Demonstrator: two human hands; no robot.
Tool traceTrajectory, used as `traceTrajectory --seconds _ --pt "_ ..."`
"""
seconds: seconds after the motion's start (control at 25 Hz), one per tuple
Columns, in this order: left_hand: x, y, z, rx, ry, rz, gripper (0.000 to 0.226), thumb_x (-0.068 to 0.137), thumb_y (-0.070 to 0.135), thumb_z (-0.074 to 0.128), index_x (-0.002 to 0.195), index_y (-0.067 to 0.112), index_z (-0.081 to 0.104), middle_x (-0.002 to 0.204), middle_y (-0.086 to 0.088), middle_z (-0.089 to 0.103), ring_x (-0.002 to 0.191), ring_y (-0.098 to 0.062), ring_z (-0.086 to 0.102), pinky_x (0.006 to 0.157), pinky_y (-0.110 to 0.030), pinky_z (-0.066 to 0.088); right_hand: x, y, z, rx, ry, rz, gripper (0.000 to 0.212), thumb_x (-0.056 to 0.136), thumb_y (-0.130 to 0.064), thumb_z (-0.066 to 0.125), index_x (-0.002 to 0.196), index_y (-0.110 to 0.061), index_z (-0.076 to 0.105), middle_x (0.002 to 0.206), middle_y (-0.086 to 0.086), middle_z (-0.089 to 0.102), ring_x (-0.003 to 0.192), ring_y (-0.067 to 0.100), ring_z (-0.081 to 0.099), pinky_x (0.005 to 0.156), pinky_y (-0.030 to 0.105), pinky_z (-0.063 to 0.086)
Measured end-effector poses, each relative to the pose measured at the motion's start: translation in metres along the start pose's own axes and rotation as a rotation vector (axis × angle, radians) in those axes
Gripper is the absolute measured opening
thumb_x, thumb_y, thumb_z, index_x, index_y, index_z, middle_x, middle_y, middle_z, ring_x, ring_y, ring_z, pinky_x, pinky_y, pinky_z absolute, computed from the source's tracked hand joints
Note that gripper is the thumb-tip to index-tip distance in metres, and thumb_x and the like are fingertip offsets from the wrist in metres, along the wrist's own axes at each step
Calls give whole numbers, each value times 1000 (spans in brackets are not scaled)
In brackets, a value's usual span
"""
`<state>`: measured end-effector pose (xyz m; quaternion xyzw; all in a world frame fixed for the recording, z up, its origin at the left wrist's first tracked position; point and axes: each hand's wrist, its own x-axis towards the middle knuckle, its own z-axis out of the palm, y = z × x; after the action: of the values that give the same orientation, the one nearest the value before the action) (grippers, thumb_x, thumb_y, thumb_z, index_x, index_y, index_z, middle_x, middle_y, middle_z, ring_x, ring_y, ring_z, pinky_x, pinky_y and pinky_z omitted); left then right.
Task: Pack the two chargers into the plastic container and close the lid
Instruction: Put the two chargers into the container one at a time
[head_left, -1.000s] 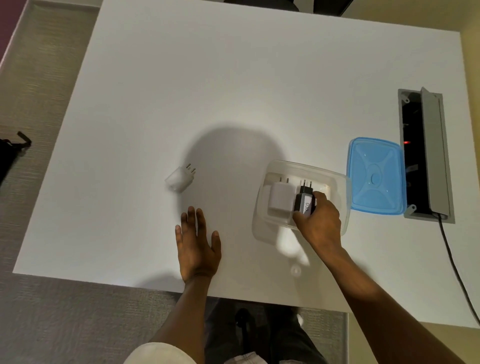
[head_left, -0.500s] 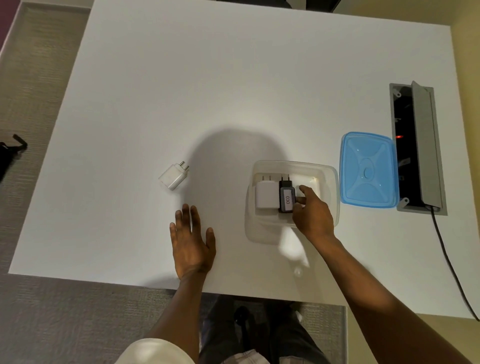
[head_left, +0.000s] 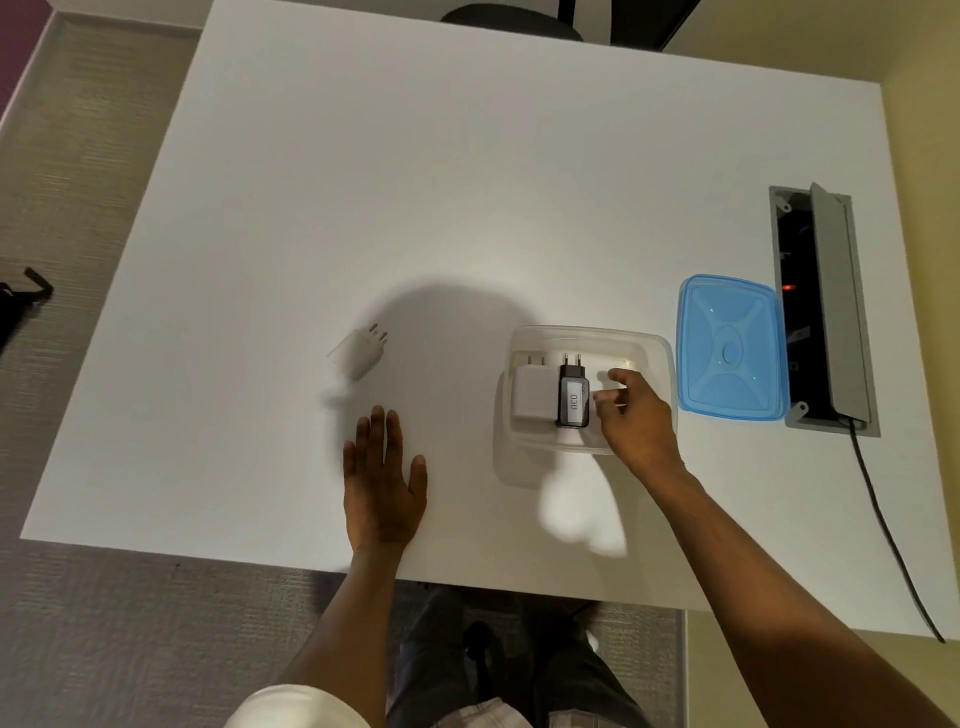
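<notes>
View from above the white surface (head_left: 467, 182). Two chargers lay side by side inside the clear plastic container (head_left: 655, 358): a white charger (head_left: 532, 396) and, touching its right flank, a black charger (head_left: 573, 399) with a pale label, both with prongs pointing away from the person. The right hand (head_left: 631, 413) hovered over the container's right half, just right of the black charger; its grip was loosely curled, fingers apart and pinching nothing, though whether a fingertip brushed the charger cannot be told.

The relation that governed the coming move: the blue lid (head_left: 730, 349) lay flat just right of the container, its long axis running away from the person, parallel to the chargers and crosswise to the container's long axis as seen here. It sat to the right of the right grip and slightly farther from the body, near at hand; the right hand was plainly the nearer one. A quarter turn of the lid appeared necessary before seating.

The left hand (head_left: 383, 480) rested flat on the surface, fingers spread, well left of the container. A third white charger (head_left: 359, 348) lay beyond it, outside the container. A recessed power box (head_left: 823, 306) adjoined the lid's far side.
</notes>
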<state>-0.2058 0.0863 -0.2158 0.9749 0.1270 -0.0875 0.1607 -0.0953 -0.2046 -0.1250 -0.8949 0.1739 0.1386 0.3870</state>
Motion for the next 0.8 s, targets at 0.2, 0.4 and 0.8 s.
traceTrajectory --seconds 0.2,0.4,0.8 --pt "11 -50 -19 57 -33 22 70 97 49 18 156 19 -5 166 2 -2 154 -16 1 127 -43 7 -25 -42 6 19 264 -296 23 97 -15 49 118 -13 60 96 3 68 79 15 61 70 23 45" --pt "28 -90 -33 51 1 -60 71 97 49 19 157 21 -8 167 1 -2 154 -15 -2 126 -48 3 -44 -120 70 136 59 -457 24 89 -11 54 111 -17 60 83 -3 64 65 11 59 66 24 49" --pt "32 -99 -28 -20 82 -74 71 99 49 32 159 18 11 166 -3 17 155 -21 12 127 -47 8 -8 -216 222 -278 -319 0 88 76 -61 67 139 -20 21 120 16 54 93 32 62 69 36 51"
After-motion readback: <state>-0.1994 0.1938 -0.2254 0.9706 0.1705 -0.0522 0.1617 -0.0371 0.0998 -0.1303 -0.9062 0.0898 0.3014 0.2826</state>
